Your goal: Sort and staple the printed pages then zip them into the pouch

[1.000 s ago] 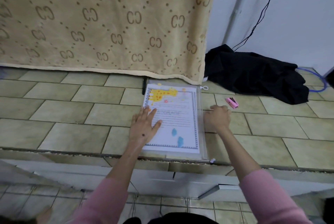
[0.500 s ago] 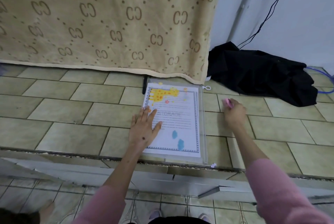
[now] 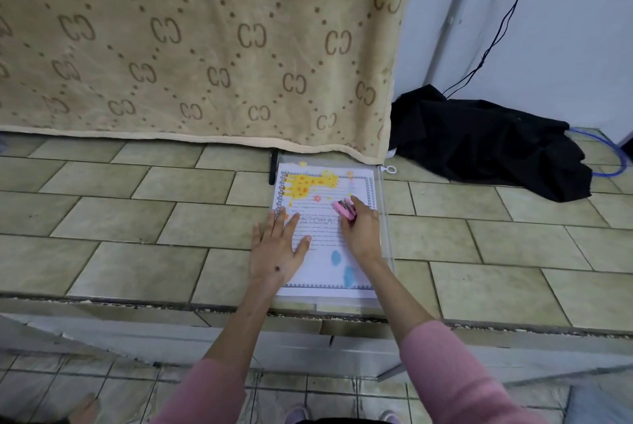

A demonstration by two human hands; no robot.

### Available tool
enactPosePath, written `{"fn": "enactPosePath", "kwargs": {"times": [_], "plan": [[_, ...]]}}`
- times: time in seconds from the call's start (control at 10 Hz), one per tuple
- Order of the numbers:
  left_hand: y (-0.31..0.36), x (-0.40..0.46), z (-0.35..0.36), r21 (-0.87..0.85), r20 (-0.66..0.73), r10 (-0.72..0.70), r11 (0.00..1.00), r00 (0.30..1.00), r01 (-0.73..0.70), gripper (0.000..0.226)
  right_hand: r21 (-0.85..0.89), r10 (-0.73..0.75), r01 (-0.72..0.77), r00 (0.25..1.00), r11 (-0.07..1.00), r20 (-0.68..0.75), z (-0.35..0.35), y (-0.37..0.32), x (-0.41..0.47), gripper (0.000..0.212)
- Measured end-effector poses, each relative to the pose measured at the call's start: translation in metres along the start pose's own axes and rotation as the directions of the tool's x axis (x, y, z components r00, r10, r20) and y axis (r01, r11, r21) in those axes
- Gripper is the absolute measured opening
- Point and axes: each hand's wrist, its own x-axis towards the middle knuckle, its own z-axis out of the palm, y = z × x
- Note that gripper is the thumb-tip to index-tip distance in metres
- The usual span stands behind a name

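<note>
A clear zip pouch (image 3: 385,235) lies on the tiled counter, with printed pages (image 3: 325,262) showing a yellow giraffe and the word STORAGE lying on or in it. My left hand (image 3: 277,249) rests flat on the left part of the pages, fingers spread. My right hand (image 3: 361,231) holds a small pink stapler (image 3: 344,209) over the middle of the pages. The pouch's white zip pull ring (image 3: 390,169) sits at its far right corner.
A beige patterned blanket (image 3: 205,46) hangs behind the counter. A black cloth (image 3: 486,139) lies at the back right with a black cable and a blue cord. A dark pen-like item (image 3: 273,166) lies by the pouch's far left corner. The counter's front edge (image 3: 137,303) is near me.
My right hand reached right to the pink stapler, took hold of it and brought it left over the pages. My left hand stayed flat on the pages.
</note>
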Motion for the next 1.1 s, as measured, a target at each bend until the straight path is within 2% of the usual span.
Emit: {"fn": "enactPosePath", "kwargs": {"times": [0.1, 0.2, 0.3, 0.4, 0.5, 0.6, 0.7, 0.8, 0.9, 1.0, 1.1], "plan": [[-0.001, 0.0, 0.001, -0.004, -0.003, 0.008, 1.0, 1.0, -0.008, 0.087, 0.02, 0.056, -0.057, 0.997, 0.998, 0.047, -0.007, -0.003, -0.003, 0.058], [0.0, -0.001, 0.0, -0.002, -0.013, 0.012, 1.0, 1.0, -0.012, 0.087, -0.052, 0.104, -0.099, 0.989, 0.994, 0.109, -0.017, 0.002, -0.022, 0.072], [0.0, -0.002, -0.001, -0.023, -0.032, 0.001, 1.0, 0.999, -0.002, 0.087, -0.352, 0.097, -0.057, 0.991, 0.934, 0.097, -0.032, 0.01, -0.06, 0.062], [0.0, -0.002, 0.0, -0.025, -0.036, 0.017, 1.0, 0.999, -0.018, 0.088, -0.543, 0.158, -0.042, 0.973, 0.839, 0.167, -0.036, 0.017, -0.086, 0.078], [-0.002, -0.004, 0.0, -0.042, -0.022, 0.021, 0.999, 1.0, -0.022, 0.08, -0.575, 0.13, -0.031, 0.983, 0.817, 0.132, -0.033, 0.023, -0.092, 0.093], [-0.002, -0.005, -0.001, -0.065, -0.04, 0.029, 0.997, 0.999, -0.032, 0.088, -0.592, 0.103, -0.03, 0.991, 0.805, 0.09, -0.03, 0.024, -0.095, 0.092], [0.001, -0.005, -0.004, -0.111, -0.059, 0.026, 0.993, 0.998, -0.032, 0.077, -0.588, 0.106, -0.036, 0.991, 0.808, 0.085, -0.029, 0.024, -0.095, 0.092], [-0.001, -0.009, -0.004, -0.076, -0.136, 0.001, 0.997, 0.991, -0.012, 0.077, -0.587, 0.102, -0.041, 0.992, 0.808, 0.071, -0.031, 0.024, -0.096, 0.092], [0.002, -0.012, -0.008, -0.11, -0.133, -0.013, 0.994, 0.991, -0.001, 0.084, -0.505, 0.082, -0.026, 0.993, 0.863, 0.089, -0.034, 0.019, -0.096, 0.092], [-0.002, -0.006, -0.012, -0.158, -0.066, -0.017, 0.987, 0.998, 0.006, 0.081, -0.274, -0.023, 0.026, 1.0, 0.961, 0.015, -0.047, 0.021, -0.102, 0.074], [-0.02, -0.023, -0.021, -0.267, -0.193, -0.098, 0.963, 0.976, 0.043, 0.063, -0.257, -0.176, 0.127, 0.968, 0.958, -0.179, -0.075, 0.035, -0.122, 0.049]]}}
